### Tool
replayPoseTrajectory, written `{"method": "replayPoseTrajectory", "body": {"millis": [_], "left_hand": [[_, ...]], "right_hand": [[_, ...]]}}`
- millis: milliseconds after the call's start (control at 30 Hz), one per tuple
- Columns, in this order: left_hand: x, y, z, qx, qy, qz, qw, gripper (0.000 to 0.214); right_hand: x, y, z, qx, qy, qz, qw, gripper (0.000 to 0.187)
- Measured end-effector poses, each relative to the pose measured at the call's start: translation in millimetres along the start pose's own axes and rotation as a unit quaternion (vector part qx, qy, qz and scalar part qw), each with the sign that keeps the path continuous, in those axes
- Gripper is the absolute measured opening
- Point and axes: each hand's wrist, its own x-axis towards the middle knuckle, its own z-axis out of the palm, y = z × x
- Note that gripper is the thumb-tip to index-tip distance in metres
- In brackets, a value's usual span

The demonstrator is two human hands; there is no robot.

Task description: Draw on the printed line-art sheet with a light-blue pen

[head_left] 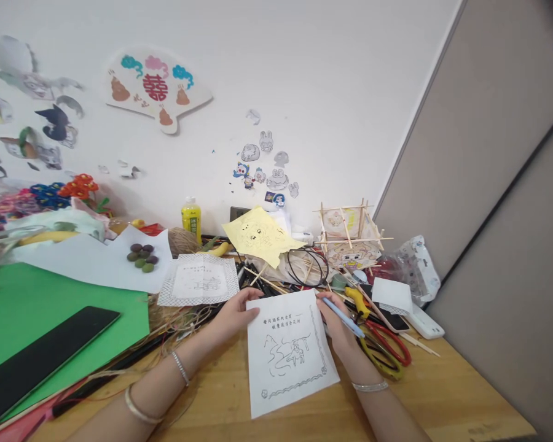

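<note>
A white sheet of paper (288, 334) is in front of me, with handwritten characters, a line drawing of an animal in a landscape, and a wavy border along its right and lower edges. My left hand (234, 316) grips its upper left edge, thumb and index finger at the corner. At the upper right corner is my right hand (340, 325), closed around a light blue pen (343, 316) that slants back over the hand. Its fingertips touch or nearly touch the sheet; part of them is hidden. Left of the sheet lies another drawn paper (198, 280) with a patterned border.
Red and yellow-handled scissors (387, 350) lie right of my right hand, near a phone (399, 322). Behind are a stick frame (350, 236), a yellow paper (258, 236) and a yellow bottle (191, 220). A black tablet-like slab (46, 362) rests on green paper (115, 307) at left.
</note>
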Motion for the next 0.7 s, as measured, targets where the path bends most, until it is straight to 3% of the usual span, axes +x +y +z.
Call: {"method": "replayPoseTrajectory", "body": {"millis": [233,400,500,600,700], "left_hand": [[-8,12,-2.2,0.089,-0.093,-0.030,0.991,0.041],[-8,8,-2.2,0.147,-0.186,-0.079,0.968,0.036],[-6,5,-1.9,0.218,-0.207,-0.040,0.953,0.028],[-8,7,0.0,0.303,-0.193,0.032,0.933,0.024],[-12,14,3.7,0.367,-0.186,0.046,0.910,0.021]], "right_hand": [[0,0,1,-0.035,-0.008,-0.027,0.999,0.018],[5,5,-6,-0.152,0.007,-0.144,0.978,0.013],[3,3,-8,-0.183,-0.014,-0.186,0.965,0.019],[-4,-4,-6,-0.192,0.005,-0.230,0.954,0.024],[-11,-13,-2,-0.210,-0.012,-0.288,0.934,0.026]]}}
